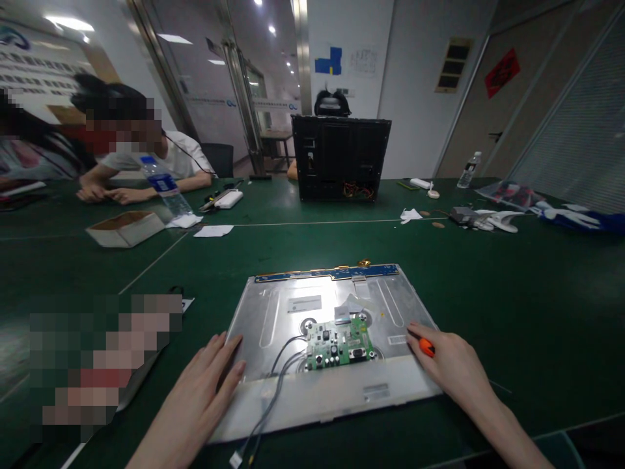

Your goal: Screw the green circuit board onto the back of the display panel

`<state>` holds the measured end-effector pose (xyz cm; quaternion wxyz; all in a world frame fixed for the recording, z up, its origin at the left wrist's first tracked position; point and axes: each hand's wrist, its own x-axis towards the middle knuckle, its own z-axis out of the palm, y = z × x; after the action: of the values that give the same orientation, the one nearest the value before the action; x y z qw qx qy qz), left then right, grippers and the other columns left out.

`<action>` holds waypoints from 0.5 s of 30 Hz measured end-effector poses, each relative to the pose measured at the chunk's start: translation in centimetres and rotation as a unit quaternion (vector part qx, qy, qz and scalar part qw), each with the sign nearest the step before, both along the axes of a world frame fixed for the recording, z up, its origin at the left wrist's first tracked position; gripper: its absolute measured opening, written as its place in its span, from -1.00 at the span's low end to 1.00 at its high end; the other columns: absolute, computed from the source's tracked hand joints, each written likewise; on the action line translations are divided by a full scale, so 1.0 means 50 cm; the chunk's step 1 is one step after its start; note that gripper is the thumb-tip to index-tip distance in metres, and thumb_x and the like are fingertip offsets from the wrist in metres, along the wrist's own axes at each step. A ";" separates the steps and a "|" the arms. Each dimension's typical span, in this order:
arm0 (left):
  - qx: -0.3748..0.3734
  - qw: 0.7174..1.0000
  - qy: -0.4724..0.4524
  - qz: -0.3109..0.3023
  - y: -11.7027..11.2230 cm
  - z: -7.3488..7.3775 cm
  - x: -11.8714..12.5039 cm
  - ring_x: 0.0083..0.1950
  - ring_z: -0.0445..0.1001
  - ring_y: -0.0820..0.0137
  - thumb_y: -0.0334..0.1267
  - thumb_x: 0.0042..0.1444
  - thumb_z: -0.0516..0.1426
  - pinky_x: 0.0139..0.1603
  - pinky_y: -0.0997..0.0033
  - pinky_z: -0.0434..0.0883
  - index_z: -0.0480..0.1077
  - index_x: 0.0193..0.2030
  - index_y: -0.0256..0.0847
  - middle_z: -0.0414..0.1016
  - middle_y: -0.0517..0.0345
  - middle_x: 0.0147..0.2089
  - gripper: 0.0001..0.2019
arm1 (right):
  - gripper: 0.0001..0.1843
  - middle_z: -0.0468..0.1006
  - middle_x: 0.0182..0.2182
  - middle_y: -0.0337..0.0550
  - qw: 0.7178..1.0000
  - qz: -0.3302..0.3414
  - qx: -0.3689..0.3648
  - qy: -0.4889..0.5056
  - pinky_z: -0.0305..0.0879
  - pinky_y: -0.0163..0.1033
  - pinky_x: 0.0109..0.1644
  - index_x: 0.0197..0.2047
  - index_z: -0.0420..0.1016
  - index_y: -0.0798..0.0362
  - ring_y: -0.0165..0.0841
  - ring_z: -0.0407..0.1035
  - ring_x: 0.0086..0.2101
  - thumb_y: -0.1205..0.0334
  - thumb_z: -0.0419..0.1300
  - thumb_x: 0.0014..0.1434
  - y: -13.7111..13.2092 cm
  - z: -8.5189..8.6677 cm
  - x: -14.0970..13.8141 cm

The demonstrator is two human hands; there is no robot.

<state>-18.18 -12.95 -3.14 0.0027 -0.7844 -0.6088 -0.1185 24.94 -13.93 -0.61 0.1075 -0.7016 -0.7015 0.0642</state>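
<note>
A silver metal display panel (273,306) lies face down on the green table, with a blue strip board along its far edge. A small green circuit board (339,343) is mounted near its middle, and grey cables (273,397) run from it off the near edge. My left hand (205,384) rests flat on the panel's near left corner, fingers stretched out. My right hand (452,368) sits at the panel's right edge, closed around an orange-handled tool (426,347) of which only the handle end shows.
A black open computer case (340,158) stands at the table's far side. Another person sits at the far left beside a water bottle (165,185) and a shallow cardboard box (125,228). White scraps, a second bottle (469,170) and bags lie at the far right.
</note>
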 end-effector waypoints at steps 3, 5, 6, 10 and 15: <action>0.004 0.999 0.013 -0.037 0.005 0.000 0.019 0.34 0.27 -0.02 0.06 0.38 -0.22 0.25 -0.16 0.32 0.24 0.36 -0.25 0.30 -0.11 0.33 -0.39 | -0.58 0.62 -0.01 -0.11 0.999 -0.035 -0.005 -0.018 0.49 -0.07 -0.06 0.04 0.60 -0.04 -0.14 0.56 -0.12 0.05 0.02 0.30 0.005 0.005 0.015; 0.011 0.998 0.019 -0.063 0.009 0.000 0.037 0.33 0.29 -0.01 0.07 0.38 -0.20 0.24 -0.14 0.34 0.22 0.38 -0.21 0.29 -0.08 0.34 -0.40 | -0.54 0.66 -0.11 -0.06 0.998 -0.053 -0.004 -0.023 0.50 -0.08 -0.15 0.03 0.61 -0.01 -0.14 0.57 -0.20 0.01 -0.01 0.30 0.011 0.009 0.027; 0.023 0.997 0.018 -0.068 0.011 0.001 0.048 0.32 0.29 -0.01 0.09 0.37 -0.19 0.24 -0.13 0.34 0.22 0.38 -0.19 0.28 -0.08 0.35 -0.40 | -0.52 0.68 -0.17 -0.02 0.998 -0.062 -0.001 -0.025 0.50 -0.09 -0.19 0.02 0.61 0.01 -0.13 0.58 -0.24 -0.01 -0.02 0.30 0.014 0.012 0.033; -0.001 0.993 0.022 -0.116 0.018 0.021 0.100 0.31 0.30 -0.06 0.14 0.34 -0.14 0.22 -0.12 0.36 0.23 0.37 -0.16 0.25 -0.10 0.37 -0.39 | -0.45 0.68 -0.28 0.03 0.996 -0.087 0.018 -0.031 0.46 -0.11 -0.29 0.02 0.61 0.06 -0.11 0.57 -0.31 -0.06 -0.07 0.31 0.034 0.023 0.046; -0.087 0.982 0.020 -0.164 0.025 0.052 0.186 0.38 0.17 -0.12 0.19 0.32 -0.09 0.28 -0.20 0.24 0.14 0.41 -0.23 0.14 -0.24 0.40 -0.31 | -0.47 0.66 -0.15 0.01 0.994 -0.086 0.058 -0.035 0.43 -0.10 -0.14 0.00 0.61 0.01 -0.09 0.56 -0.19 -0.06 -0.09 0.33 0.068 0.019 0.053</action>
<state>-8.88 -11.69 -0.52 -0.0727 -0.8730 -0.4798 -0.0487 27.58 -10.53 0.33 0.1290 -0.7534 -0.6447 -0.0106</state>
